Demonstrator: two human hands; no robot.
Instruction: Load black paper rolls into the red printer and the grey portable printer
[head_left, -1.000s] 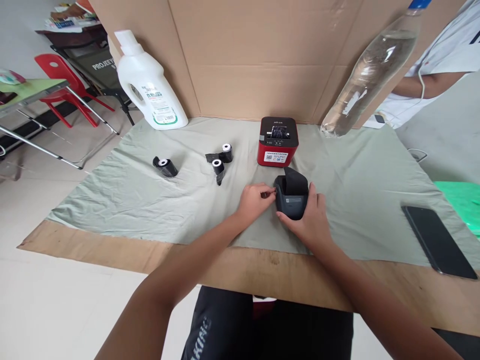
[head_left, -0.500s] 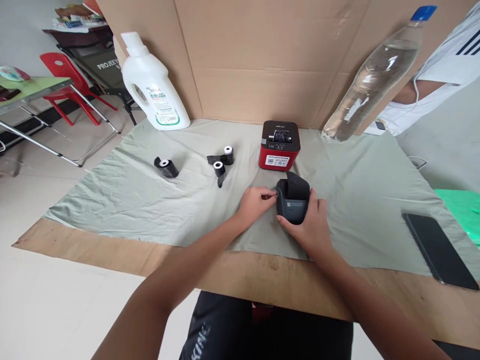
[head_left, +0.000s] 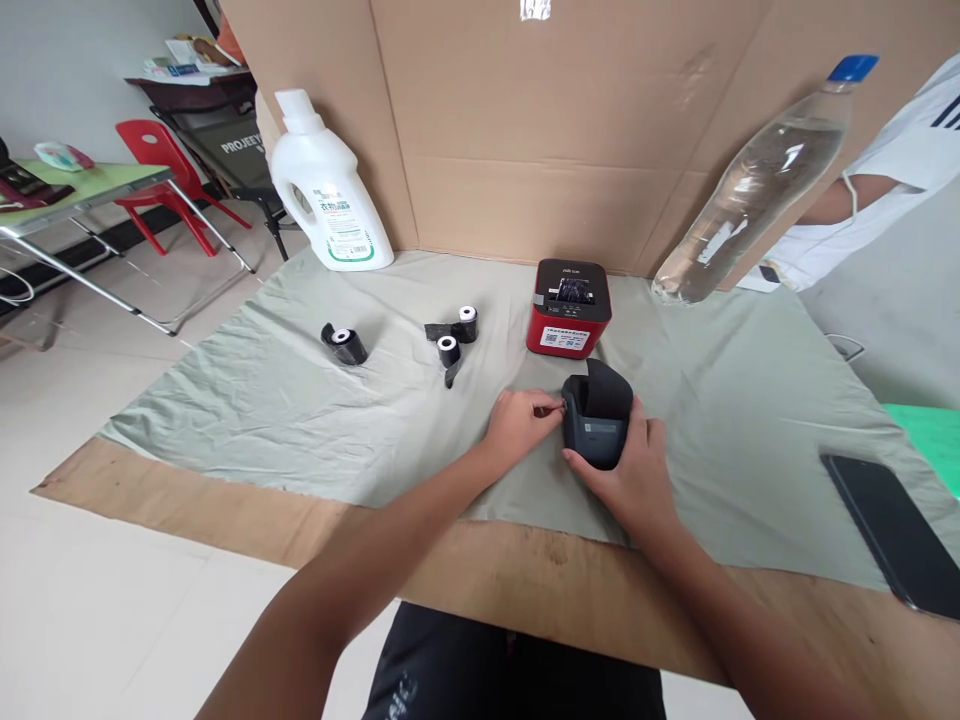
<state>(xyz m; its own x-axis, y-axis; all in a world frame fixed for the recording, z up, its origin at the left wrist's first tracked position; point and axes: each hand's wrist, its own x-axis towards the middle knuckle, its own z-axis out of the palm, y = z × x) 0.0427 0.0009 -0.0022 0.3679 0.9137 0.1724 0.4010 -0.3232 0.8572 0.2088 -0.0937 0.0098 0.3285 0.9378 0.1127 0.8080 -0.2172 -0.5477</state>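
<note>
A small dark grey portable printer [head_left: 595, 440] rests on the cloth in front of me, a black strip [head_left: 609, 388] standing up out of its top. My right hand [head_left: 637, 465] is wrapped round the printer's right side and near edge, thumb at the front. On the left side of the printer, my left hand [head_left: 521, 428] is closed in a pinch; what sits between its fingertips is too small to make out. Behind the printer stands a red and black box-shaped printer [head_left: 570, 308]. To the left lie black paper rolls with white cores [head_left: 448, 350], some with loose ends.
A white detergent bottle [head_left: 334, 195] and a tilted water bottle [head_left: 757, 190] stand by the cardboard panel [head_left: 540, 110] at the back. A phone [head_left: 892, 530] lies at right. Bare wood [head_left: 555, 560] forms the table's front edge. Another person's white sleeve [head_left: 911, 140] shows behind the panel.
The camera view has shifted, so everything sits slightly lower and further right. Both hands keep the same hold at the portable printer.
</note>
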